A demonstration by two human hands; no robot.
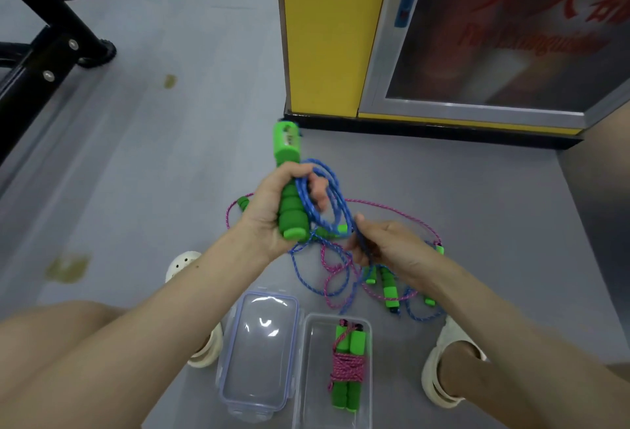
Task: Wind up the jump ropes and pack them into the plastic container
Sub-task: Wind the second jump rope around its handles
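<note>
- Your left hand (272, 210) has its grip closed around the green foam handle (289, 203), with blue rope (327, 197) looped over its fingers.
- Your right hand (388, 248) pinches that rope at 4 o'clock.
- The plastic container (308, 377) at 6 o'clock holds a wound pink jump rope (347, 365); its lid (259, 350) touches its left edge.
- Open floor (170, 156) lies toward 10 o'clock.

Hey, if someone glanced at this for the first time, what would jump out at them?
Probably the left hand at centre, gripping a bright green handle with blue rope looped beside it, while the right hand pinches the same rope. Below, a clear plastic container holds one wound pink rope bundle, its lid lying alongside on the floor.
</note>
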